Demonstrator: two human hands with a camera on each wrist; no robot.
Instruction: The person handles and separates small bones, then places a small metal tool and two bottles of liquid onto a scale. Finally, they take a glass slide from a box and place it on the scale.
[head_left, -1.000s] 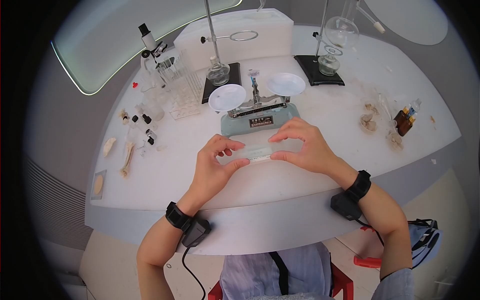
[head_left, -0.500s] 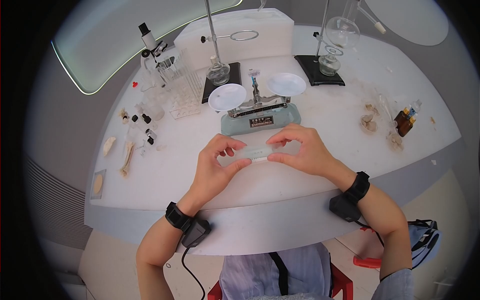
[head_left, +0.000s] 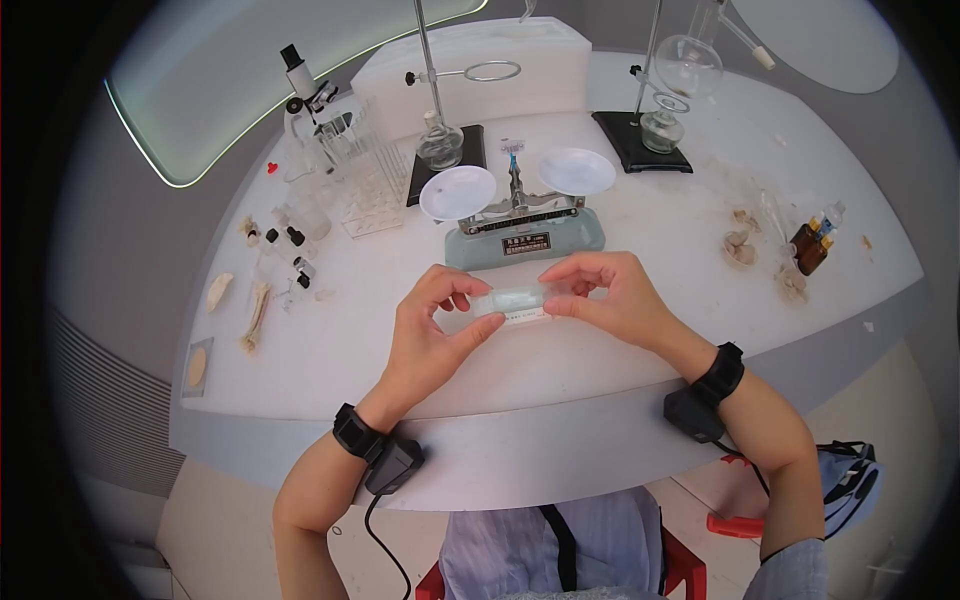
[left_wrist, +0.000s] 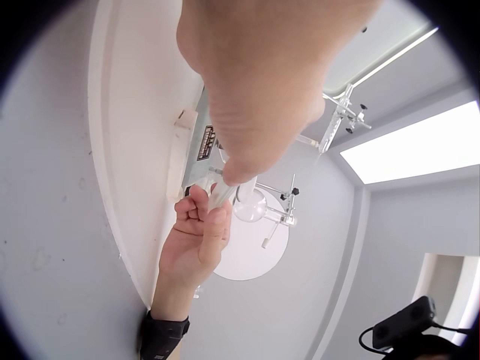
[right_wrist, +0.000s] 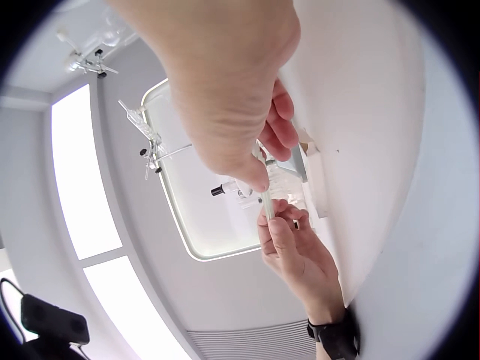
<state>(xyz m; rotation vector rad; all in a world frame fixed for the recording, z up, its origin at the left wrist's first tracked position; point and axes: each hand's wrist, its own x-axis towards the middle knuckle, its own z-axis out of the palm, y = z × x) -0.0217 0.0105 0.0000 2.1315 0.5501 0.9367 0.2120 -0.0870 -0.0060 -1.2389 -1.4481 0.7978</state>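
Note:
A clear, flat piece with a white printed strip (head_left: 524,315) is held level between both hands, in front of the pale green balance (head_left: 525,240). My left hand (head_left: 425,330) pinches its left end between thumb and fingers. At the right end, my right hand (head_left: 615,300) pinches it the same way. Edge-on, the clear piece (left_wrist: 220,196) shows as a narrow strip in the left wrist view, and the right wrist view shows the clear piece (right_wrist: 268,204) between the fingertips. What exactly it is, I cannot tell.
Behind the balance stand two black-based stands (head_left: 642,145) with glass burners. Test tubes in a rack (head_left: 375,215), a microscope (head_left: 300,75) and small bottles are at the left. Brown bottles (head_left: 810,247) and dried pieces lie at the right.
The clear piece has tilted so that more of its face and the printed strip show. My right thumb has shifted slightly on it; both hands keep their hold.

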